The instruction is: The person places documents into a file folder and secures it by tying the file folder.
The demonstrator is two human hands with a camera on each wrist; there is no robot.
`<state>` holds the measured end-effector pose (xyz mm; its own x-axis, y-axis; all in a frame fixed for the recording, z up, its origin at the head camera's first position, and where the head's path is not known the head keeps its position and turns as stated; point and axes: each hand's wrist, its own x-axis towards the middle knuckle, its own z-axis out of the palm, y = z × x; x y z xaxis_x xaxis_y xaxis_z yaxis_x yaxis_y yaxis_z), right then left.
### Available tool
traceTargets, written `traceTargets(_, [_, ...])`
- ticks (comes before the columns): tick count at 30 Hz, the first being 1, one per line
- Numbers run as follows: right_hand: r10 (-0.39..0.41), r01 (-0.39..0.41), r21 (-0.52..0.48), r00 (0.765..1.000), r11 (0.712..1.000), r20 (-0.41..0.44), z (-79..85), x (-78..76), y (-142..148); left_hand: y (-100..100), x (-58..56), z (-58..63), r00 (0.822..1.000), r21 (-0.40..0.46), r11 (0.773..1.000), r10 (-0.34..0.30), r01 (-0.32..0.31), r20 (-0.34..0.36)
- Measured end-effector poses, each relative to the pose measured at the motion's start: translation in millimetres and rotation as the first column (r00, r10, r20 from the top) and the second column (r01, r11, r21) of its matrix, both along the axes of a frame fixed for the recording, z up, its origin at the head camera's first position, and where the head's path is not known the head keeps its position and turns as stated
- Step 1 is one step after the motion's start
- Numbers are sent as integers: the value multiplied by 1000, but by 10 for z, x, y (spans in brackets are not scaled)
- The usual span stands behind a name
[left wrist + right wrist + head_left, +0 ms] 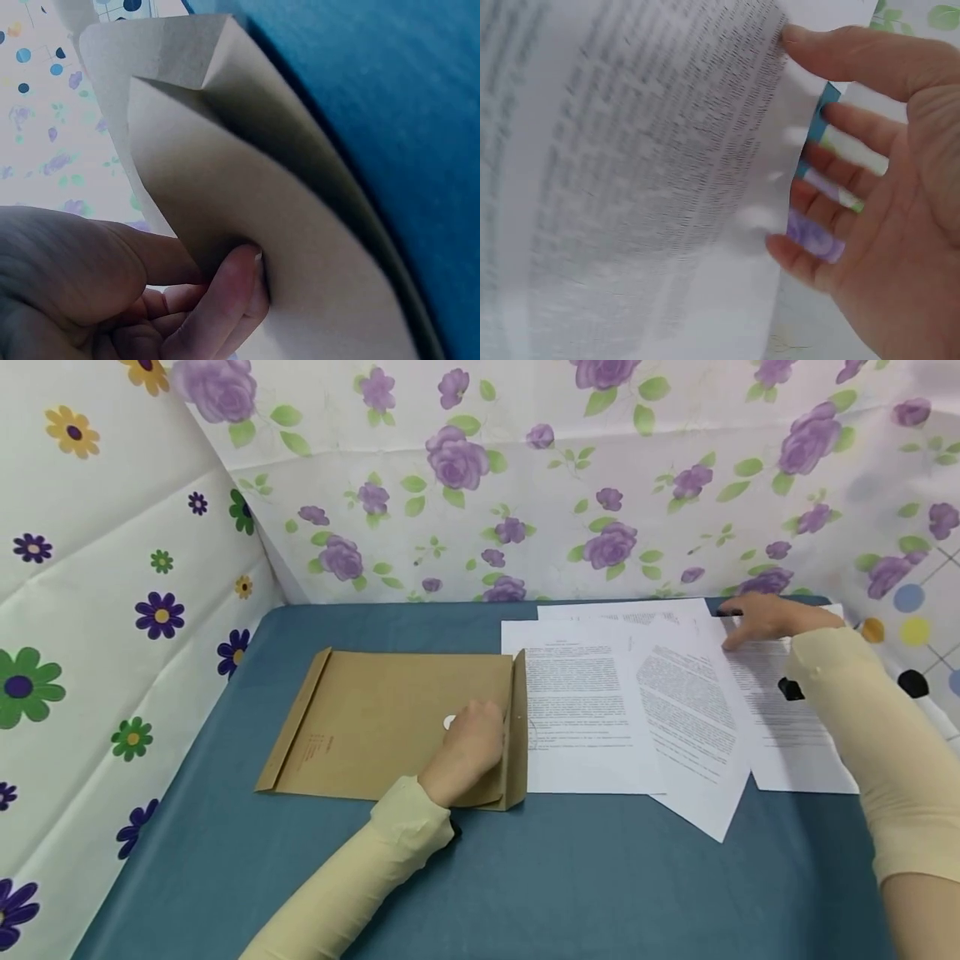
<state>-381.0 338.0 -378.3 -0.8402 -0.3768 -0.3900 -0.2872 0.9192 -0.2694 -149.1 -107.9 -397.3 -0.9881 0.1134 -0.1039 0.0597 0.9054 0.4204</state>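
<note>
Pinching, with the left hand (471,745), the right end of the brown envelope (390,718) lying on the blue surface (600,885) to the left of the overlapping printed papers (577,693). Clamping thumb and fingers on the front panel beside the open mouth. Reaching with the right hand (767,615) to the far end of the rightmost sheet (798,747), holding the fingers apart and touching its edge with the thumb.

Head view faces forward-down; close wrist views apparently share floral backdrop (555,485).

Brown envelope (397,710), print (313,752) apparently reddish
</note>
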Motion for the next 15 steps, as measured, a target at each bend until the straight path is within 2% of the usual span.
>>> traceTargets(3, [-78,77,78,997,994,6,85,31,5,0,12,4,1000,8,1000,-1,1,-6])
traceTargets(6, [-135,137,134,990,981,-29,142,84,10,-4,26,14,1000,6,1000,-3,3,-13])
traceTargets(15, [-198,214,146,973,966,-114,69,186,111,6,20,-6,999,-11,999,-32,32,-35])
